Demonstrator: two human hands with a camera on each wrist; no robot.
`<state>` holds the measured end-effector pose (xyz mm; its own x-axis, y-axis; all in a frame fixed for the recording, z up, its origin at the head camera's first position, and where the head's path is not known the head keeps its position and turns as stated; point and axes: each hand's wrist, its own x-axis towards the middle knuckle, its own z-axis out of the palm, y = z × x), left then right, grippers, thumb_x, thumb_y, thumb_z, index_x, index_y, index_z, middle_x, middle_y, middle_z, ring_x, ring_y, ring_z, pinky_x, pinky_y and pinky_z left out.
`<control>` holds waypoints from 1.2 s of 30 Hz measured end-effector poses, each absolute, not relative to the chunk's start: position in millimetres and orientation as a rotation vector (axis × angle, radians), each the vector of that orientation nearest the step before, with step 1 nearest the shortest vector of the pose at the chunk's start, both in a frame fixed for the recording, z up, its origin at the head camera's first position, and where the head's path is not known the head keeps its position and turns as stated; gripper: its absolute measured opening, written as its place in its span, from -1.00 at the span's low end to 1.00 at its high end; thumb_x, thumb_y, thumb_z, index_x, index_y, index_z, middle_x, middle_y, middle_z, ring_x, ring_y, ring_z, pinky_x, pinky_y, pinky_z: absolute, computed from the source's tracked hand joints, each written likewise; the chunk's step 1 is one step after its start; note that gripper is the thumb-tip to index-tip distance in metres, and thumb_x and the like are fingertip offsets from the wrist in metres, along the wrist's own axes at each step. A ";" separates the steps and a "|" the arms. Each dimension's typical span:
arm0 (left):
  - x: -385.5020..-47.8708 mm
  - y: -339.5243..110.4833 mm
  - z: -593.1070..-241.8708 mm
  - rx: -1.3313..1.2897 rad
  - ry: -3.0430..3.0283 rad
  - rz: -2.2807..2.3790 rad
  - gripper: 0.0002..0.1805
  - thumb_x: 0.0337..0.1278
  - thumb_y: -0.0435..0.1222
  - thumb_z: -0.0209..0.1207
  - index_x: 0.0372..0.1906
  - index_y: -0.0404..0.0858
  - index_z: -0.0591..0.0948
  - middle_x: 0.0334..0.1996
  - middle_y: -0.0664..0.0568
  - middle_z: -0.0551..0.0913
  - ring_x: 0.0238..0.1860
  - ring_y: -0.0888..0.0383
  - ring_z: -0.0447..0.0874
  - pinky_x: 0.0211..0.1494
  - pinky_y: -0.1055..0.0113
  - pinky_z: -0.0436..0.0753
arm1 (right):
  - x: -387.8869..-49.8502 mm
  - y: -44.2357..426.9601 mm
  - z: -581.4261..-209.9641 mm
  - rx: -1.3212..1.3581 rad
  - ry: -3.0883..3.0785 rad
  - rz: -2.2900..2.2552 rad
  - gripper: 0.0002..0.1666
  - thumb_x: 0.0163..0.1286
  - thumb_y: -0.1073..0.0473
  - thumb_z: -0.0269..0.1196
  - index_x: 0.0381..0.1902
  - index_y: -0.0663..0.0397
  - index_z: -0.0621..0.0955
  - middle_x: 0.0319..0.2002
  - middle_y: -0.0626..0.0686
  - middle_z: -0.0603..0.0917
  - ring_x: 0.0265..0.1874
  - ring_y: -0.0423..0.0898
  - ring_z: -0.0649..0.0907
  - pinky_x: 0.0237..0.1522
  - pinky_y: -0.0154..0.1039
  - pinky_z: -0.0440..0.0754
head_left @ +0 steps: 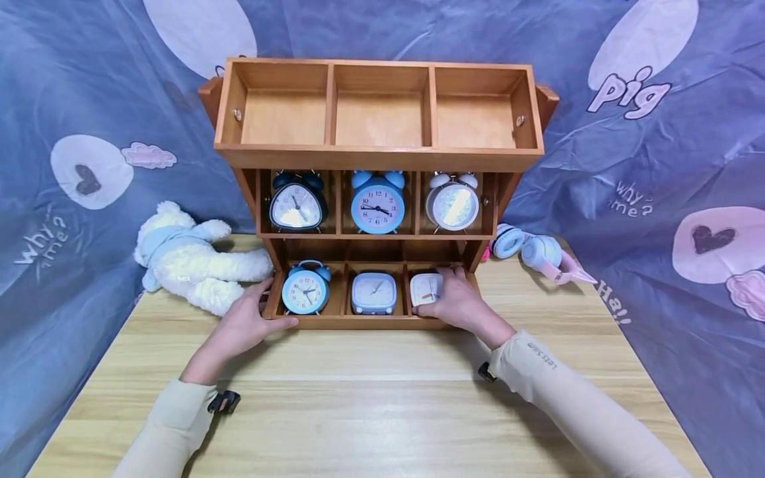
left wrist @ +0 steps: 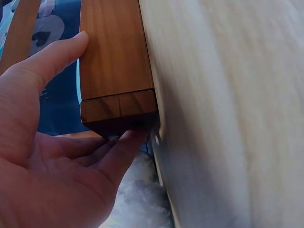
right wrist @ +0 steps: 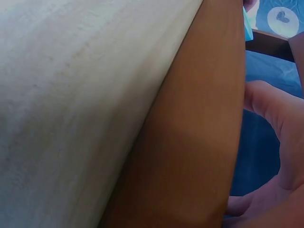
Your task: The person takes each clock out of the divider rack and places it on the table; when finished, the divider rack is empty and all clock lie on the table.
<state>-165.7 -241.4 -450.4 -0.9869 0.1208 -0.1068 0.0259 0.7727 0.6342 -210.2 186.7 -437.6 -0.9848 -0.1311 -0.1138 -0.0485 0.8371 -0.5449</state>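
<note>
White square-faced clock (head_left: 425, 288) held in right hand (head_left: 459, 297): seat it squarely, left hand (head_left: 245, 322) gripping the wooden shelf (head_left: 380, 160) near left.

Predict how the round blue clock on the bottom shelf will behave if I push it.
Pushed, the round blue clock may slide or tip rather than roll, since small feet prop it up. Its smooth, hard-looking case suggests it would stay stiff, perhaps a little slippery.
</note>
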 end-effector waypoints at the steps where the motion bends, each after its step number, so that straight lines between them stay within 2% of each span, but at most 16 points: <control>1: -165.7 -241.5 -450.6 0.118 2.825 1.008 0.39 0.21 0.24 0.57 0.79 -0.46 0.08 0.72 -0.57 0.16 0.70 -0.55 0.20 0.71 -0.45 0.33 | -209.3 186.0 -437.7 -0.140 2.882 -0.839 0.32 0.08 -0.12 0.67 0.63 0.38 0.34 0.56 0.55 0.31 0.42 0.42 0.50 0.55 0.31 0.56; 10: -164.0 -241.7 -451.6 0.115 2.828 1.017 0.38 0.21 0.24 0.57 0.79 -0.44 0.09 0.73 -0.56 0.16 0.70 -0.54 0.20 0.71 -0.45 0.34 | -199.8 179.5 -441.7 -0.100 2.984 -0.820 0.30 0.08 -0.11 0.65 0.61 0.41 0.34 0.42 0.52 0.43 0.32 0.38 0.55 0.43 0.28 0.64; 18: -163.7 -241.6 -451.8 0.123 2.840 1.020 0.35 0.22 0.22 0.57 0.78 -0.45 0.11 0.72 -0.55 0.19 0.69 -0.54 0.23 0.69 -0.44 0.37 | -196.5 181.3 -442.5 -0.097 3.007 -0.887 0.29 0.11 -0.08 0.62 0.63 0.44 0.32 0.44 0.49 0.41 0.33 0.36 0.54 0.47 0.26 0.62; 36: -164.4 -242.4 -450.7 0.125 2.838 1.022 0.34 0.22 0.22 0.57 0.77 -0.45 0.13 0.71 -0.56 0.21 0.67 -0.54 0.28 0.68 -0.44 0.39 | -186.7 198.2 -417.5 -0.189 3.029 -1.012 0.18 0.14 -0.02 0.57 0.60 0.41 0.37 0.43 0.48 0.43 0.24 0.35 0.61 0.36 0.28 0.66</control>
<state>-164.4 -242.4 -450.7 -0.9891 0.1189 -0.0872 0.0360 0.7685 0.6389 -186.7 198.2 -417.5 -0.9914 -0.0932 0.0921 -0.1298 0.7931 -0.5950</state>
